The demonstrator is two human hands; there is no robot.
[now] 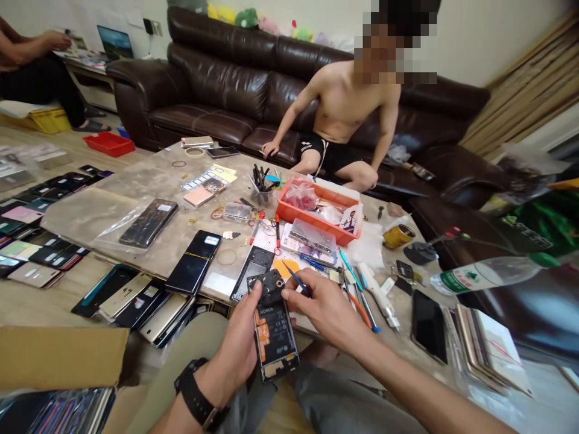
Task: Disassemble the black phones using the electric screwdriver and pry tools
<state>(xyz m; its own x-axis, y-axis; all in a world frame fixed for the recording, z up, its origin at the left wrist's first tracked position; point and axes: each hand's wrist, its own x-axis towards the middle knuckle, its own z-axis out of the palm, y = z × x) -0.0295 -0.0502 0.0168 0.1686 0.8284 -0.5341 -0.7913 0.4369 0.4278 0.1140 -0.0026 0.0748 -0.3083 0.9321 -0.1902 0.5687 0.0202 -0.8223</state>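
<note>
My left hand (pixel 237 340) is closed round the edge of an opened smartphone (pixel 277 334), thumb on its upper left. The phone's back is off, and its black battery and orange flex cable show. My right hand (pixel 330 304) pinches a pair of slim blue tweezers (pixel 295 278) at the phone's top right corner, the points up and away from the board. Beyond the phone, a black phone back cover (pixel 256 271) lies at the table's near edge, beside an orange piece (pixel 287 267).
An orange tray (pixel 319 220) of bags stands mid-table, with loose screwdrivers (pixel 359 283) nearer me. Phones (pixel 194 262) lie left; a stack (pixel 486 346) and a plastic bottle (pixel 491 274) are right. One person (pixel 353 114) sits on the sofa, another (pixel 31 72) far left.
</note>
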